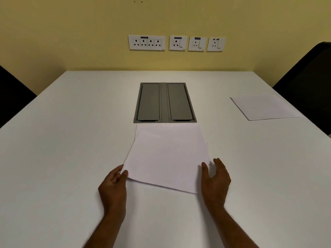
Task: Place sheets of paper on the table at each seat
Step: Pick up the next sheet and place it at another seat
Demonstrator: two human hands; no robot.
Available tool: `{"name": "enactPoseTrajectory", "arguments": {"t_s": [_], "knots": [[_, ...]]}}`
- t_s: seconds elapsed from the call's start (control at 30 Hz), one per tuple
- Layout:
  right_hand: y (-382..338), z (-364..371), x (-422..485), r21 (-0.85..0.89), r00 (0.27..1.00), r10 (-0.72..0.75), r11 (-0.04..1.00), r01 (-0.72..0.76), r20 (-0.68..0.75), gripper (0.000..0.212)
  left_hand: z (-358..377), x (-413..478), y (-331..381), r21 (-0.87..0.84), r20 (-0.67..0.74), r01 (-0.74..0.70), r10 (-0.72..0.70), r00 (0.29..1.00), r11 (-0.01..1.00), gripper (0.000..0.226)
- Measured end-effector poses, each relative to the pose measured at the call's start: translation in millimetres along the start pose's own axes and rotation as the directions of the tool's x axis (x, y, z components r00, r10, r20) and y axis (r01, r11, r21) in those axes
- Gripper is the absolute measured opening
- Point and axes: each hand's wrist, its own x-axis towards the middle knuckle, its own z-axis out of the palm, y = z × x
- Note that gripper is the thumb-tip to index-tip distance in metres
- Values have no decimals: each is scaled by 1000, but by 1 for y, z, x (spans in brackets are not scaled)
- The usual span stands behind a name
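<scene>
The wall [89, 33] beyond both hands is yellow and plain. The table [62, 149] is white and fills most of the view, running from under the forearms out to that wall.

Two dark chairs stand at the table's sides: one chair [308, 83] well out to the right of the right hand and further off, the other chair [12, 99] well out to the left of the left hand. Only a part of each is seen.

A small stack of paper [168, 154] lies between the two hands, its top sheet turned slightly askew so that the edge of a sheet beneath shows at the far side. How many sheets it holds cannot be told. A grey hatch [164, 102] with two closed flaps is set into the table just past the stack's far edge, ahead of both hands.

A single sheet [263, 108] lies flat on the table well ahead and to the right of the right hand, in front of the right-side chair.

A row of sockets [176, 43] is fixed to the wall, far ahead of the hands.

The left hand [112, 188] pinches the top sheet's near left corner, thumb on top. The right hand [215, 181] is spread, fingers loosely extended, touching the stack's near right edge without gripping it.
</scene>
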Motion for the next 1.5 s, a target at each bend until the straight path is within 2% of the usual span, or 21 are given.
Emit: {"name": "enactPoseTrajectory", "arguments": {"t_s": [0.13, 0.2, 0.27, 0.4, 0.53, 0.6, 0.7, 0.8, 0.97, 1.1, 1.3, 1.5], "knots": [[1, -18, -24, -4, 987, 79, 997, -80, -143, 44, -16, -9, 1, -72, -67, 73, -78, 995, 995, 18], [2, -26, -42, -32, 982, 114, 992, -120, -152, 45, -24, -13, 4, -97, -87, 119, -127, 988, 988, 14], [4, -28, -60, -75, 985, 124, 988, -134, -123, 48, -29, -16, 2, -91, -84, 155, -162, 983, 984, 11], [-6, -39, -77, -173, 976, 216, 961, -216, -20, 50, -40, -30, 7, -66, -48, 213, -216, 975, 975, 22], [-20, -48, -79, -259, 930, 341, 918, -300, 133, 38, -52, -47, 7, 1, -51, 209, -209, 977, 978, 18], [-23, -51, -83, -204, 916, 366, 921, -331, 165, 27, -58, -56, 7, 19, -41, 212, -211, 977, 977, 15], [-25, -60, -95, -30, 928, 336, 941, -336, 162, 12, -67, -64, 14, 17, -8, 240, -240, 971, 971, 21], [-30, -75, -108, 84, 948, 285, 951, -299, 141, 21, -77, -74, 21, 3, 20, 269, -269, 963, 963, 21], [-45, -112, -121, 286, 917, 371, 871, -399, 148, 18, -90, -95, 48, -24, 61, 331, -329, 942, 943, 14], [-64, -156, -136, 378, 890, 431, 807, -454, 150, 14, -99, -112, 86, -47, 190, 373, -359, 914, 926, 20], [-93, -222, -170, 474, 868, 474, 737, -482, 146, 13, -103, -143, 144, 43, 385, 318, -309, 870, 947, 21], [-103, -283, -208, 541, 857, 514, 709, -453, 43, 13, -99, -188, 177, 126, 489, 206, -241, 838, 970, 30]]}}
